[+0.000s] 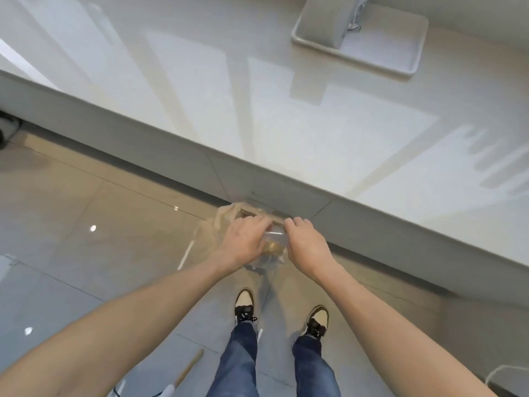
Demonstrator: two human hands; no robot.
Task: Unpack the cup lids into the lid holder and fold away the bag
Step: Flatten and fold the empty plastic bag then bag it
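A clear plastic bag (272, 255) hangs in the air below the counter's front edge, over the floor. Both hands grip its top. My left hand (246, 239) pinches the bag's left side and my right hand (305, 243) pinches the right side, fingertips nearly touching. Something brownish shows through the plastic between my hands, too blurred to name. A loose flap of the bag (226, 217) billows out to the left behind my left hand. The white lid holder (372, 47) stands at the far right of the counter.
The glossy white counter (257, 116) runs diagonally across the view, its front edge just beyond my hands. My two feet in black and cream shoes (244, 303) stand on the tiled floor. A wooden stick (189, 368) lies on the floor at the lower left.
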